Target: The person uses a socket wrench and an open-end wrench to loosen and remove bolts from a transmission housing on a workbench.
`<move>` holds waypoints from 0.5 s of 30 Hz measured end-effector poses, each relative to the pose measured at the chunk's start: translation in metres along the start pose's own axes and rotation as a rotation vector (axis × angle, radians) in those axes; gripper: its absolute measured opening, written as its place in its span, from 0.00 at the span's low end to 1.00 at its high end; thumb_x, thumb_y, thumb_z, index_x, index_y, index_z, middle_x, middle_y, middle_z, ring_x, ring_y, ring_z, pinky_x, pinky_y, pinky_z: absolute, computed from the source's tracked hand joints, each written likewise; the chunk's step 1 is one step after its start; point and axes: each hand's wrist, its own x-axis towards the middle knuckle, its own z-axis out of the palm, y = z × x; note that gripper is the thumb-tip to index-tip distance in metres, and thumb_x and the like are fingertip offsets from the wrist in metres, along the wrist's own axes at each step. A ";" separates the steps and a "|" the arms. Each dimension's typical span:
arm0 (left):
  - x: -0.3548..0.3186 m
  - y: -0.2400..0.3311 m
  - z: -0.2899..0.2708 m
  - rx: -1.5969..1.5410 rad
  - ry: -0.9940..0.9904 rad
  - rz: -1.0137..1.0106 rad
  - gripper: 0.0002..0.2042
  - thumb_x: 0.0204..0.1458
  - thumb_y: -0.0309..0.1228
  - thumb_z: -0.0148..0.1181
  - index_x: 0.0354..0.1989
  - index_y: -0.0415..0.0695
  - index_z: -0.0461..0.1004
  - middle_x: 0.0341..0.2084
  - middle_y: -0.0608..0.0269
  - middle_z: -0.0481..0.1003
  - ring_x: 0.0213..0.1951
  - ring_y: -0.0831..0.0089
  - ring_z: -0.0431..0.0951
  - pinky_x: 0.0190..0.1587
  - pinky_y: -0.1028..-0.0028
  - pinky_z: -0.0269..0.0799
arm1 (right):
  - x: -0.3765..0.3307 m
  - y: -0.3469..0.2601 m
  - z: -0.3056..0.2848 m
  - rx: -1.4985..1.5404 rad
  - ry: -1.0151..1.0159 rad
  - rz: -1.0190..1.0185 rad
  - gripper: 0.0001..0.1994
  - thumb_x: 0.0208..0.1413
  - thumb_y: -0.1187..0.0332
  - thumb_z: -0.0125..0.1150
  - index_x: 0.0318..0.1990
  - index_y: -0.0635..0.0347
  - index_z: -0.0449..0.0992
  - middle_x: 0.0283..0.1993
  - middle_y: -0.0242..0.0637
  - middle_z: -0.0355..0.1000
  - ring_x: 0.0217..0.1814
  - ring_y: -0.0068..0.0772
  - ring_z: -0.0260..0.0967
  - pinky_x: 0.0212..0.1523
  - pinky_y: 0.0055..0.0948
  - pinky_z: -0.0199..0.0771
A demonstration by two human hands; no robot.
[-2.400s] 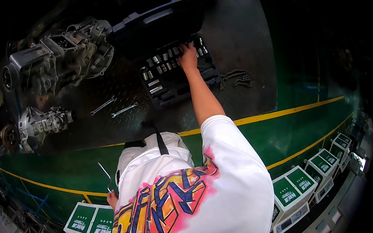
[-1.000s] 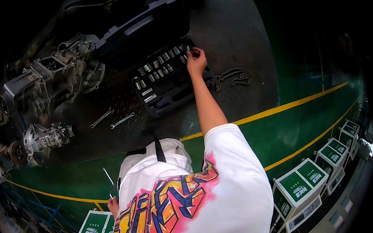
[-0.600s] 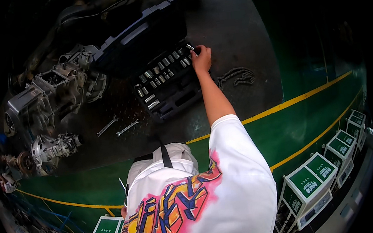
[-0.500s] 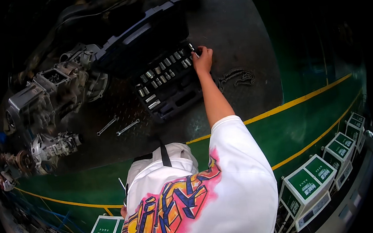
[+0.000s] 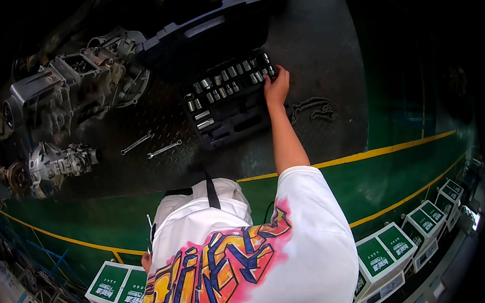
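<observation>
An open black socket case (image 5: 234,130) lies on the dark metal floor plate, with rows of shiny sockets (image 5: 224,76) in its tray. My right hand (image 5: 277,91) reaches to the tray's right edge. Its thumb and fingers close around a socket (image 5: 271,70) at the row's end, partly hidden by the fingertips. Low beside my body, only part of my left hand (image 5: 146,261) shows. From it rises a slim metal tool (image 5: 148,220), whose kind I cannot make out. Two combination wrenches, one nearer the case (image 5: 165,149) and one farther left (image 5: 137,143), lie on the plate.
A large metal gearbox housing (image 5: 78,83) and a smaller gear unit (image 5: 60,162) sit at left. A dark chain (image 5: 316,108) lies right of the case. Yellow lines (image 5: 373,153) cross the green floor. Green-and-white boxes (image 5: 386,252) stand behind me.
The whole view has shifted. My right hand has come back toward me along the case's right edge, from the far corner to the row's near sockets. The slim tool stays at my left hand.
</observation>
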 end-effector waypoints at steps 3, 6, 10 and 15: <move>0.001 0.006 -0.003 0.189 -0.020 0.084 0.14 0.58 0.30 0.60 0.23 0.38 0.67 0.15 0.67 0.64 0.21 0.79 0.59 0.24 0.71 0.58 | 0.001 0.001 0.002 -0.110 0.019 -0.088 0.21 0.50 0.74 0.68 0.52 0.65 0.71 0.47 0.45 0.69 0.41 0.47 0.73 0.42 0.39 0.75; 0.000 0.026 0.004 -0.023 0.047 -0.058 0.15 0.57 0.30 0.61 0.23 0.38 0.66 0.15 0.65 0.63 0.21 0.77 0.58 0.23 0.70 0.58 | 0.005 -0.004 0.002 -0.107 -0.083 0.083 0.22 0.50 0.74 0.68 0.53 0.64 0.71 0.48 0.47 0.69 0.44 0.50 0.73 0.44 0.41 0.75; 0.011 0.014 0.004 -0.043 0.050 -0.025 0.15 0.57 0.32 0.61 0.22 0.37 0.66 0.14 0.64 0.63 0.21 0.76 0.59 0.24 0.69 0.58 | -0.001 0.012 0.001 -0.103 -0.083 0.030 0.21 0.51 0.74 0.67 0.54 0.64 0.71 0.44 0.46 0.70 0.42 0.50 0.72 0.44 0.42 0.74; 0.001 0.057 0.012 0.117 0.061 -0.004 0.14 0.57 0.32 0.61 0.24 0.36 0.69 0.14 0.62 0.66 0.20 0.77 0.61 0.24 0.70 0.59 | -0.009 0.002 0.009 0.066 -0.006 0.085 0.22 0.51 0.75 0.66 0.54 0.63 0.71 0.40 0.45 0.71 0.40 0.50 0.72 0.44 0.44 0.72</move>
